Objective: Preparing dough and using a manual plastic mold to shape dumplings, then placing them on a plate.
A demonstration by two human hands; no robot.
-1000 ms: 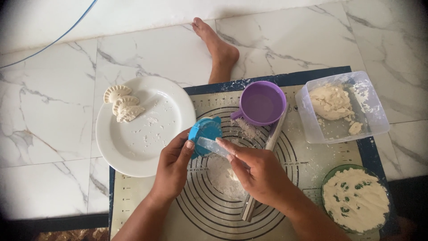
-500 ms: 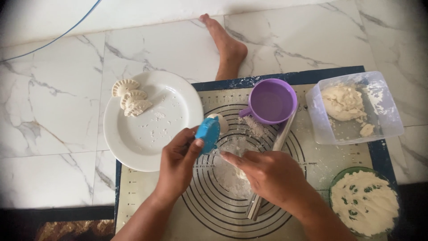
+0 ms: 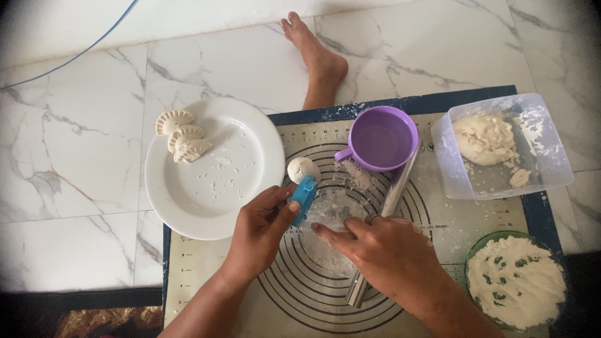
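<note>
At the mat's [image 3: 206, 275] centre, head view: left hand [image 3: 260, 228] is clamped on a blue dumpling press [image 3: 304, 197], held upright (folded shut, where a second ago it lay open). Just above the grip sits a dough ball [image 3: 302, 169]. Right hand [image 3: 382, 250], fingers spread and holding nothing, has dropped flat onto the floured circle, over the rolling pin [image 3: 394, 200]. Left of the grip, the plate [image 3: 213, 188] holds three dumplings [image 3: 183, 136]; purple cup [image 3: 382, 139] beyond.

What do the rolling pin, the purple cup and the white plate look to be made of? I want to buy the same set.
Rolling pin: likely stainless steel, with a shiny mirror-like sheen. Purple cup: probably plastic, with a matte, even colour and a moulded handle. White plate: looks like glazed ceramic or melamine, smooth and glossy; the view cannot settle which.
</note>
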